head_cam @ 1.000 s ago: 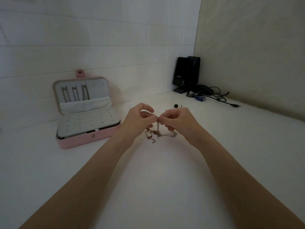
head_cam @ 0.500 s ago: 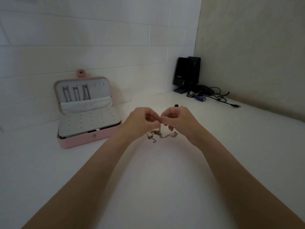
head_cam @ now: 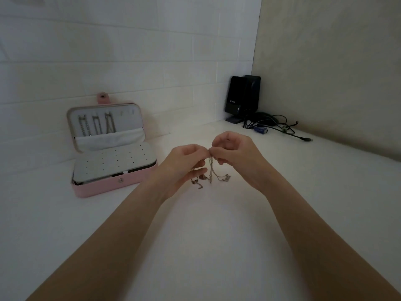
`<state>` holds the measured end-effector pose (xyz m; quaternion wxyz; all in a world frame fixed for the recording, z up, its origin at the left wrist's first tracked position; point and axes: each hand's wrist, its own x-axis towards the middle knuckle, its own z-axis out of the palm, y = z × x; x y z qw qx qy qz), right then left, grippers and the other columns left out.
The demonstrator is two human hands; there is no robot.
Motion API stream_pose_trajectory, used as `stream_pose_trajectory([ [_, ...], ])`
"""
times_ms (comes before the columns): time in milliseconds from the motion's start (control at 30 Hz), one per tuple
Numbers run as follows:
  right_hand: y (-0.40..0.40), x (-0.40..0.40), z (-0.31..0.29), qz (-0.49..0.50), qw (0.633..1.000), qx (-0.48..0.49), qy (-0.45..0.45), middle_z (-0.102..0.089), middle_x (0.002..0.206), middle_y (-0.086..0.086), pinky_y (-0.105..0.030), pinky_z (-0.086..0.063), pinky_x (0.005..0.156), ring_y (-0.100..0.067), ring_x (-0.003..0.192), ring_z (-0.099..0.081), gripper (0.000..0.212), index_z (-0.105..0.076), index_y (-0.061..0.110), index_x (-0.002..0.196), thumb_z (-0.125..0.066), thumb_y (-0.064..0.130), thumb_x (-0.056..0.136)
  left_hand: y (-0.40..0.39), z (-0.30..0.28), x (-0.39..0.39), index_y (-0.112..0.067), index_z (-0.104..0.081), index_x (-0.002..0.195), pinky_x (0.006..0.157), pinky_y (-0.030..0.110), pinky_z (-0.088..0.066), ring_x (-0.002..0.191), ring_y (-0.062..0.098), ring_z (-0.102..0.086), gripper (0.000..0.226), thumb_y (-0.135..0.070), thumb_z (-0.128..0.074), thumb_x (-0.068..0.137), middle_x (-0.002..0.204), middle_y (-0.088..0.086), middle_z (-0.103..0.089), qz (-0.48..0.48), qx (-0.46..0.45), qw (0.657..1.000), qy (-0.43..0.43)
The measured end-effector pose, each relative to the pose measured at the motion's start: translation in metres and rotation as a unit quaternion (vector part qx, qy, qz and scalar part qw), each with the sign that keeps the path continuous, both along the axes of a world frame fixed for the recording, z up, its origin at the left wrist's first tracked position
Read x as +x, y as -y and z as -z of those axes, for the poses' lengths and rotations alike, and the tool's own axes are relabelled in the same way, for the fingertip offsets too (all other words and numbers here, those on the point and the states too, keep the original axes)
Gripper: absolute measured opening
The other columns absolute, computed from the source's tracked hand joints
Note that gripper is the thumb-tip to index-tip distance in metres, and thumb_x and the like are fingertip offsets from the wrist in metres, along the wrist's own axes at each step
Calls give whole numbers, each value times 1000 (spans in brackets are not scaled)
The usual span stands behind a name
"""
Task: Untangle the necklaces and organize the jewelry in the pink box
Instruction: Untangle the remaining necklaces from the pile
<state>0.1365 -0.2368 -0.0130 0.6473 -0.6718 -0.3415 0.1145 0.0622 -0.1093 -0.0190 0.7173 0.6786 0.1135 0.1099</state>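
1. The tangled necklaces [head_cam: 211, 174] are being held up at the centre of the frame; the upper strands are being pinched between the two hands, while the lower ends with small pendants are hanging down and seem to be touching the white table [head_cam: 206, 235].
2. The left hand [head_cam: 184, 164] is being kept curled, its thumb and forefinger pinching the chain at the top; the lower fingers are spread loosely beside the strands.
3. The right hand [head_cam: 235, 153] is also being kept curled, its fingertips pinching the same knot, touching the left fingertips.
4. The step in hand is judged to be the loosening of the knot. It is probably being done best when the strands are pulled apart gently and sideways, never hard, because thin chains may be tightened or broken. The pendants should be left hanging, so that their weight helps.
5. The pink box [head_cam: 112, 168] is standing open at the left of the frame, well apart from the hands. Three chains [head_cam: 96, 126] are already hanging in its lid [head_cam: 104, 124]; a white perforated panel [head_cam: 115, 161] is lying over its base.
6. The table is meeting a white tiled wall [head_cam: 130, 61] at the back and a beige wall [head_cam: 336, 61] at the right. In the upper right corner black speakers [head_cam: 243, 96] and loose cables [head_cam: 275, 127] are lying. The light is being kept dim.
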Motion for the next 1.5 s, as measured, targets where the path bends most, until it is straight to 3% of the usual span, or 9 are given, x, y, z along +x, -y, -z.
stream_pose_trajectory([
  [133,-1,-1,-1,-25,999,-18,-10,-61,67,-4,-21,-45,59,-10,56,-52,15,-57,10,84,-63,-4,82,-1,-1,-1,-9,-60,73,66,18,-52,70,11,-60,14,-5,-56,86,77,4,-64,-4,-29,1000,10],
  [333,-6,-5,0,-7,997,-73,39,-62,69,-2,-17,-46,58,-8,56,-53,18,-57,12,85,-61,-5,81,2,-1,4,-8,-53,67,65,19,-53,62,11,-60,19,2,-57,82,66,5,-61,-135,18,987,88],
  [667,0,0,3,-10,997,-70,40,-69,76,3,-16,-48,63,-1,64,-55,14,-73,6,96,-63,6,85,-6,0,0,-11,-54,80,68,22,-55,68,13,-67,15,-1,-65,82,76,8,-68,-90,5,993,76],
  [800,0,2,3,36,996,-46,64,-68,68,2,-11,-44,57,4,55,-52,9,-73,9,82,-65,5,84,-3,-2,-1,-9,-53,82,73,24,-57,70,14,-69,15,1,-64,82,81,13,-69,-68,45,993,89],
  [967,-7,4,6,95,963,-129,218,-59,60,14,-9,-42,56,5,52,-54,6,-74,9,78,-69,10,81,-4,-1,1,-10,-49,78,69,25,-55,60,9,-66,21,5,-63,82,70,5,-66,-76,134,984,83],
  [1133,-12,2,13,104,904,-223,349,-50,73,6,-24,-40,68,-8,67,-44,3,-61,12,78,-62,12,81,-4,0,6,-16,-47,75,71,32,-50,64,16,-58,24,3,-60,80,72,2,-61,-92,279,954,54],
  [1267,-8,9,20,106,872,-269,394,-48,80,2,-24,-34,69,-12,77,-41,4,-56,10,82,-59,13,84,2,-5,1,-13,-52,81,79,30,-54,65,11,-56,15,0,-54,86,73,2,-58,-30,133,990,39],
  [1400,-8,10,17,124,919,-177,330,-54,74,4,-14,-35,64,-10,67,-48,8,-59,12,77,-63,8,82,-2,-11,-2,-13,-53,80,84,28,-54,73,15,-56,16,2,-54,86,76,4,-53,-5,-28,999,41],
  [1500,-9,7,9,127,974,-76,169,-61,69,4,-14,-42,62,-5,60,-53,8,-62,10,75,-64,5,81,-7,-11,-4,-11,-53,83,93,33,-50,76,18,-66,14,2,-54,86,78,4,-56,3,-151,987,50],
])
